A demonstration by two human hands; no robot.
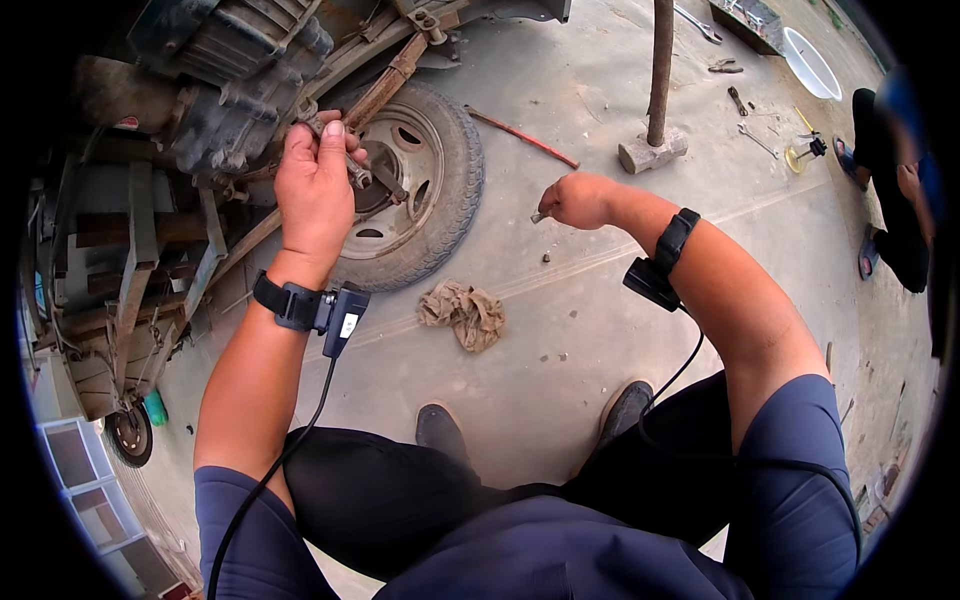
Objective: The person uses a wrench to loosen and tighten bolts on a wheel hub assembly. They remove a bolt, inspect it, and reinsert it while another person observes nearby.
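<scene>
My left hand (315,185) is closed around a greasy metal linkage piece (360,178) on the vehicle's underside, beside the wheel (465,170). The fingers partly cover this piece, so its far end is hidden. Out over the floor, my right hand (578,200) pinches a small metal piece (538,216), too small to name and mostly covered by the fingers. A small dark nut-like part (546,257) lies on the ground below that hand. The crumpled brown rag (462,315) is on the floor between my arms.
A wooden mallet (652,150) stands on its head, handle up. Near it lie a red bar (525,137), a wrench (757,140) and pliers (725,67). A white basin (812,63) and a jar (800,155) are farther right, by another person (890,190). The vehicle frame (140,230) fills the left.
</scene>
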